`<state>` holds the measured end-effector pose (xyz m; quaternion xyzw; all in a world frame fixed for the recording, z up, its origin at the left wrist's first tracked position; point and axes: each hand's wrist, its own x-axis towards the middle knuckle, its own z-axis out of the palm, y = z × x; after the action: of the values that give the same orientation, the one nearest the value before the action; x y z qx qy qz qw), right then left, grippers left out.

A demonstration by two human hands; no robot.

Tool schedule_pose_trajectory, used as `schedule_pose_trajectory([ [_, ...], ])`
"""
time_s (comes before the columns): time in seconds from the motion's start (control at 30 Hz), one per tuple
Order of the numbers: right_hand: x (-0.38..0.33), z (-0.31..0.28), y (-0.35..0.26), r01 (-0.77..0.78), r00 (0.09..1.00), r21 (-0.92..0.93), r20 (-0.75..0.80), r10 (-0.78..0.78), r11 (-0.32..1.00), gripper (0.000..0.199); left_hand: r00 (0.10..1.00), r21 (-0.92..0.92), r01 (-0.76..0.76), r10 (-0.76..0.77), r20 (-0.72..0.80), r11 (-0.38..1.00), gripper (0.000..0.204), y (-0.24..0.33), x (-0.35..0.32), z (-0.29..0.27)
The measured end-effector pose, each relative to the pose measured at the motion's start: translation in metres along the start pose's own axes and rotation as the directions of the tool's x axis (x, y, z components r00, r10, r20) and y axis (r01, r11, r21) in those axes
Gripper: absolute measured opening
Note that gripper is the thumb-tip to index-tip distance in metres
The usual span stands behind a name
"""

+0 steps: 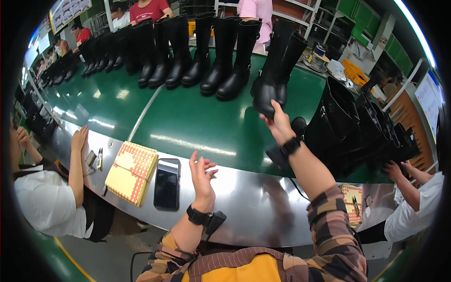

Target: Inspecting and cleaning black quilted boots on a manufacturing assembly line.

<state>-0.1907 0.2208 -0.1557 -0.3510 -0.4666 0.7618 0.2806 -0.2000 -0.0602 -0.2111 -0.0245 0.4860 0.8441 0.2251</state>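
- The right hand (278,123) grips a tall black boot (275,70) by its toe, upright above the green conveyor belt (197,122).
- The left hand (201,176) hovers open and empty over the steel tabletop (253,202), beside a black phone (167,183) and an orange-patterned notebook (131,171).

Black boots (221,51) are standing in a row on the far side of the green belt (188,117), and the boot (272,70) lifted at the right is showing the same glossy black. The near ledge (253,202) is shining silver-grey. A notebook (131,171) on its left is showing pale yellow with an orange dotted pattern, beside a black phone (167,183). A brown, orange and dark plaid sleeve (336,230) is covering the right arm, and black bands (198,216) are circling both wrists.
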Motion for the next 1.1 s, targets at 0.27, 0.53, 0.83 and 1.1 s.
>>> schedule_pose_trajectory([
  [0.27, 0.186, 0.012, 0.064, -0.111, 0.989, 0.321, -0.054, 0.135, 0.941, 0.035, 0.989, 0.059, 0.091, -0.098, 0.115, 0.994, 0.045, -0.004, -0.006, 0.006],
  [0.53, 0.214, 0.014, 0.058, -0.066, 0.98, 0.382, -0.147, 0.132, 0.922, 0.048, 0.964, 0.08, 0.182, -0.194, 0.183, 0.98, 0.032, -0.002, -0.007, 0.008],
  [0.83, -0.012, 0.001, 0.059, -0.218, 0.929, -0.127, 0.276, 0.245, 0.968, 0.021, 0.92, 0.214, 0.185, -0.245, 0.305, 0.959, 0.023, -0.017, 0.003, -0.001],
  [1.1, -0.23, -0.158, 0.005, 0.344, 0.884, -0.697, 0.467, 0.034, 0.629, 0.019, 0.898, 0.387, 0.053, -0.214, 0.385, 0.921, 0.018, -0.017, -0.003, 0.009],
])
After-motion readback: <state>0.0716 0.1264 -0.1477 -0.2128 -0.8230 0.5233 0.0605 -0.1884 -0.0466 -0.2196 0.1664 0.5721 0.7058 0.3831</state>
